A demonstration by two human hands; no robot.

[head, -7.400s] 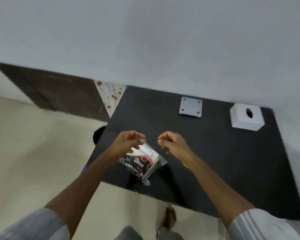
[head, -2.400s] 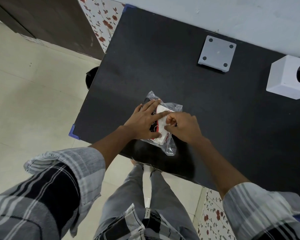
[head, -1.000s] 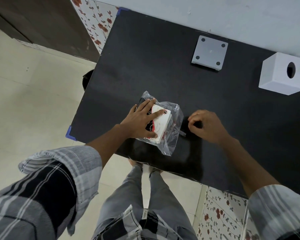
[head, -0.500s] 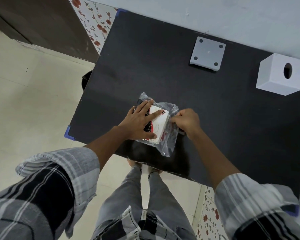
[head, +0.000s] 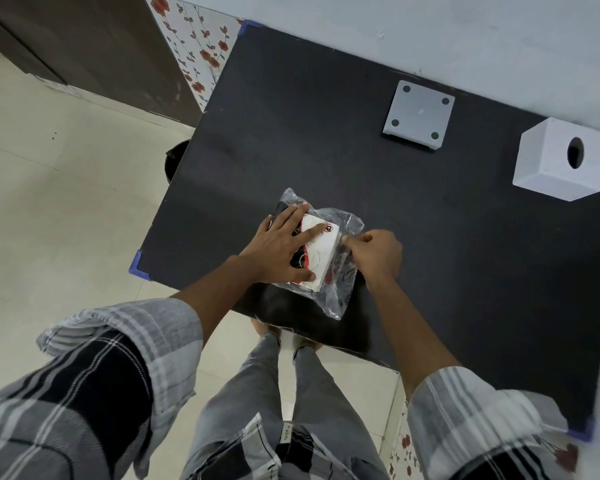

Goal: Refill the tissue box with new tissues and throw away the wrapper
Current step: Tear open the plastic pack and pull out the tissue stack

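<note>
A tissue pack [head: 321, 261] in a clear plastic wrapper [head: 340, 285] with black, red and white print lies near the front edge of the black table [head: 291, 133]. My left hand [head: 281, 249] lies flat on top of the pack, fingers spread, pressing it down. My right hand [head: 376, 254] pinches the wrapper at its right edge, fingers closed. The white cube tissue box [head: 561, 159], with a dark oval hole on top, stands at the far right of the table. Its grey square base plate [head: 419, 114] lies apart from it near the wall.
A black bin [head: 174, 161] shows partly on the floor beside the table's left edge. The wall runs along the table's far side. A dark wooden door stands at the upper left. My legs are close to the table's front edge.
One second ago my right hand was off to the right of the pack; it has come back left and pinched the wrapper's right edge. My left hand stays pressed on the pack.
</note>
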